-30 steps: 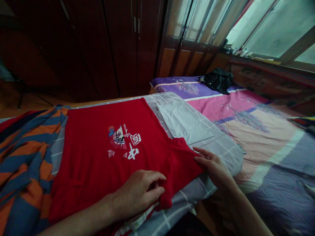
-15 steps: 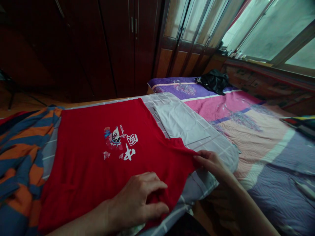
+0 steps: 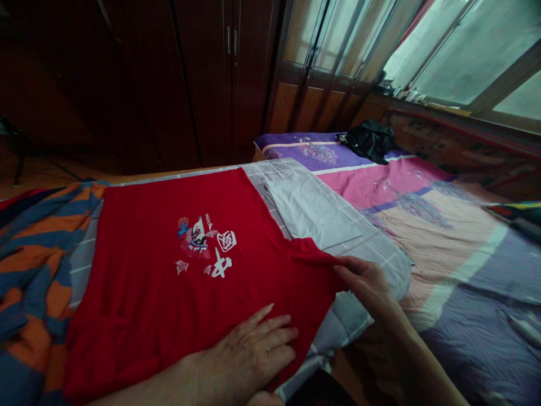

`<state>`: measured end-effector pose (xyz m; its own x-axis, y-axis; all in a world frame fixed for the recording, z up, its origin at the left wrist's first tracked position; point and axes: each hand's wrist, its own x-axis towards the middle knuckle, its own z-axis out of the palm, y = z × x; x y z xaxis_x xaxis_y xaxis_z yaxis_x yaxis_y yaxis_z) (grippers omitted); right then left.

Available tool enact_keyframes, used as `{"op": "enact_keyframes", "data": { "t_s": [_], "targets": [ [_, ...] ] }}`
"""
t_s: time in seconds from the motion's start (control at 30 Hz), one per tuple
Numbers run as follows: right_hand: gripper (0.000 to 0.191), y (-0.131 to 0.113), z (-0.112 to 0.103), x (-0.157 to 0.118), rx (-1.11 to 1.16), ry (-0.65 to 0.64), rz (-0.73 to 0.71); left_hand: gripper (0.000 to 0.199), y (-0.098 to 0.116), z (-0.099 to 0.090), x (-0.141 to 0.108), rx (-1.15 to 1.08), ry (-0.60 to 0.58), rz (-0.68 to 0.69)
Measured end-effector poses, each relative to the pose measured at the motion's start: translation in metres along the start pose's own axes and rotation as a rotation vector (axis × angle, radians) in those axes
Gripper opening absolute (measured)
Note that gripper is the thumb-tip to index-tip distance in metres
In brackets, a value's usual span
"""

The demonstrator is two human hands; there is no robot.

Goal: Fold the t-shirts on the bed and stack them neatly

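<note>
Head view shows a red T-shirt (image 3: 143, 237) spread out on a grey checked cover (image 3: 382, 251), its front facing up with a colourful printed figure (image 3: 198, 234) and white characters (image 3: 223, 251) on the chest. The person's left hand (image 3: 260, 349) lies palm down on the near part of the shirt, fingers extended and slightly apart, pressing on the fabric rather than gripping it. The right hand (image 3: 366, 282) has thumb and fingers together, clamped on the end of the sleeve, which is drawn out toward that hand. A pale, flat-lying cloth (image 3: 316, 211) rests on the cover just beyond the sleeve. On the other side of the shirt lies a rumpled blue-and-orange striped cloth (image 3: 54, 242). To the right stands a bed with a multicoloured quilt (image 3: 439, 254), a black bundle (image 3: 369, 141) lying near its far end. Dark wooden wardrobes (image 3: 203, 84) line the background, with a window (image 3: 473, 51) at upper right.
</note>
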<state>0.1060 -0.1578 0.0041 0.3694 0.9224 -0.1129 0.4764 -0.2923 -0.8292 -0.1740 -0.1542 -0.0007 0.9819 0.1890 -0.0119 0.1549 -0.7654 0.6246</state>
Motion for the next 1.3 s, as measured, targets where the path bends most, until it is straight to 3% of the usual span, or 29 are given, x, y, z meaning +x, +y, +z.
{"op": "enact_keyframes", "data": {
  "t_s": [0.1,0.2,0.3,0.43,0.53,0.63,0.8,0.93,1.1,1.3],
  "targets": [
    [0.028,-0.016,0.018,-0.014,-0.369,0.017,-0.318,0.049,0.001,-0.002,0.001,-0.017,-0.019,-0.023],
    [0.031,-0.028,0.044,-0.033,-0.700,-0.098,-0.641,0.050,0.002,-0.002,0.002,-0.005,-0.023,-0.032],
    [0.026,-0.029,0.064,-0.046,-0.851,-0.210,-0.795,0.046,0.001,0.003,0.002,0.007,0.038,-0.011],
    [0.030,-0.020,0.062,-0.053,-0.835,-0.187,-0.825,0.023,-0.003,0.009,0.001,-0.050,0.281,-0.028],
    [0.037,-0.013,0.049,-0.057,-0.799,-0.132,-0.818,0.023,-0.008,0.009,0.000,-0.075,0.454,-0.129],
    [0.035,-0.007,0.039,-0.060,-0.768,-0.105,-0.793,0.028,-0.012,0.007,0.000,-0.063,0.516,-0.204],
    [0.020,0.001,0.035,-0.063,-0.718,-0.084,-0.837,0.047,-0.016,0.007,0.000,0.073,0.365,-0.135],
    [0.017,-0.001,0.031,-0.064,-0.749,-0.159,-0.826,0.068,-0.018,0.010,0.001,0.150,0.194,-0.051],
    [0.010,-0.019,0.022,-0.054,-0.683,-0.281,-0.728,0.071,-0.017,0.008,0.003,0.134,0.075,-0.077],
    [0.037,-0.030,0.043,-0.014,-0.302,-0.276,-0.721,0.066,-0.015,0.006,0.003,0.162,0.052,-0.071]
  ]
}}
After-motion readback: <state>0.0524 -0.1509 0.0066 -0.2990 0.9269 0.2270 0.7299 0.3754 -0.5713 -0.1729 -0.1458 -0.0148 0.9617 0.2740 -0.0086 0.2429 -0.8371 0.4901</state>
